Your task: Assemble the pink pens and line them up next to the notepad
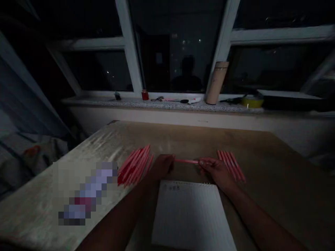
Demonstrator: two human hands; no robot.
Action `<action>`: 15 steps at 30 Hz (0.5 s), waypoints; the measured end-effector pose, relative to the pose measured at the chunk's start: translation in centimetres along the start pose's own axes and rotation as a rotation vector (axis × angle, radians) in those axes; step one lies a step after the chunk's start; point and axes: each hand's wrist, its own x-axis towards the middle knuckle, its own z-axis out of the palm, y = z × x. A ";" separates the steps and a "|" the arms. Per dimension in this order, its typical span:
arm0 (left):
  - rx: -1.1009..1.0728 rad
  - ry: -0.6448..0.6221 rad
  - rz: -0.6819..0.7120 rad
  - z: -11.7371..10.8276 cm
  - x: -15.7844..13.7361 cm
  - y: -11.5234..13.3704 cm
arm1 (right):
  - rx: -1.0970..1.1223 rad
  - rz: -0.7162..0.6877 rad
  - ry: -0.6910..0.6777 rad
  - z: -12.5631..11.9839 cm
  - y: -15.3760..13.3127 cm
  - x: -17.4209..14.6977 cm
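Note:
Stretched level between my two hands is a slim pink pen (pixel 187 161), above the far edge of a white ruled notepad (pixel 192 212). The fingers of my left hand (pixel 164 164) are closed at its left end. My right hand (pixel 213 169) pinches the other end with thumb and fingers. Left of my left hand lies a loose bundle of similar pink pens (pixel 136 164), with something red among and under them. Close to the right hand, several more pink pens (pixel 231 165) lie side by side in a slanted row. Dim light hides the pens' finer details.
A blurred-out, pixelated object (pixel 91 191) lies on the table (pixel 277 195) at left. Behind the table, the windowsill (pixel 170 106) bears a tall tan cylinder (pixel 217 83), a small red jar (pixel 144 94), scissors (pixel 157 99) and a yellow tape roll (pixel 252 101).

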 end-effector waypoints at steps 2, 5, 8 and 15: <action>-0.043 -0.010 -0.016 0.0 -0.1 0.1 | -0.001 -0.009 0.004 -0.2 0.1 0.0; -0.088 -0.028 -0.038 0.0 -0.3 0.4 | 0.005 -0.019 -0.001 -0.3 0.2 0.0; -0.100 -0.034 -0.054 0.0 -0.3 0.6 | 0.007 -0.023 -0.019 -0.4 0.2 0.0; 0.039 -0.004 -0.009 0.0 -0.3 0.4 | 0.037 -0.031 -0.038 -0.2 0.2 0.0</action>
